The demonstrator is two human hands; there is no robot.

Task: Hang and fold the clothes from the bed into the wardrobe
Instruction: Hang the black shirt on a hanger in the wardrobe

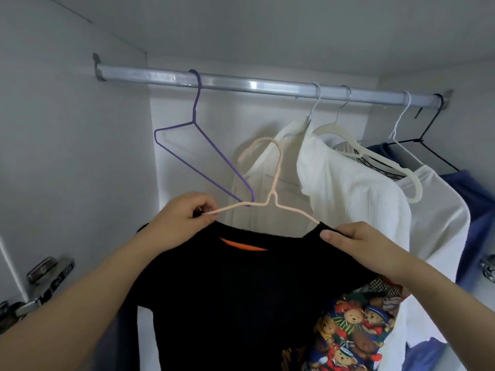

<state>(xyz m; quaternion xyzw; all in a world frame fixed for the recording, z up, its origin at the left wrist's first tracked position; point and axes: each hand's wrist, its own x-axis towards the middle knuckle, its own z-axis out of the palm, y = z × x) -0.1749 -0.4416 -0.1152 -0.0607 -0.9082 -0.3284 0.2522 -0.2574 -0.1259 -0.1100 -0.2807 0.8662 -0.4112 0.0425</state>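
A black knitted top with an orange neck label (241, 290) is held up in front of the open white wardrobe (67, 156), below the grey metal rail (241, 83); a thin pale pink wire hanger (270, 199) is partly inside its neck opening, with the right arm of the hanger under the fabric and the left arm bare. The left hand (182, 218) pinches together the left end of the hanger and the edge of the black top, fingers pressed tight; the right hand (359, 242) grips the right shoulder of the top, thumb on the fabric, fingers closed under it. The hook of the pink hanger is free and does not touch the rail.

On the rail hangs an empty purple wire hanger (198, 145) at the left; to the right hang a cream shirt (267, 170), a white ribbed garment (353, 199) on a cream flocked hanger (375, 156), and blue clothing (471, 204) near a black wire hanger (431, 129). A fabric with teddy bear print (356, 330) shows low, beside the black top.
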